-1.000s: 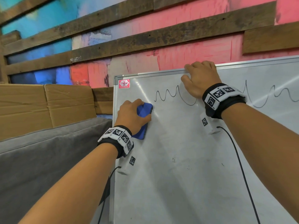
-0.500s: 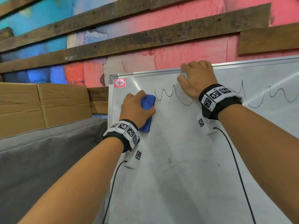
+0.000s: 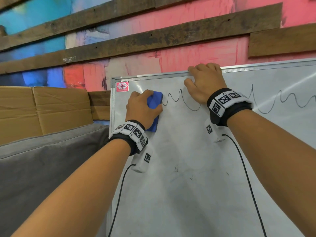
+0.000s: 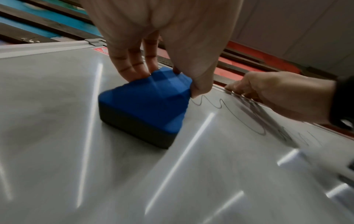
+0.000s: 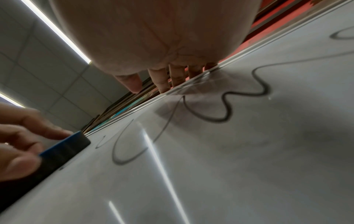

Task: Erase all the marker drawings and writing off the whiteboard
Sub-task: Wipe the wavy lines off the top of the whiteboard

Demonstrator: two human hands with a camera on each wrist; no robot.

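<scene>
Eraser (image 3: 154, 106) higher now, at squiggle's (image 3: 174, 98) start — left hand (image 3: 142, 111) gripping it, right hand (image 3: 206, 82) clutching whiteboard (image 3: 188, 185) rim.

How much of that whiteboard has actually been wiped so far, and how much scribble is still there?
Barely started. The whiteboard below the scribble shows only faint smudges. In hand: the left hand presses the blue eraser flat against the board at the left end of the wavy black line, while the right hand grips the top frame. Left: the whole line, running off to the right.
</scene>
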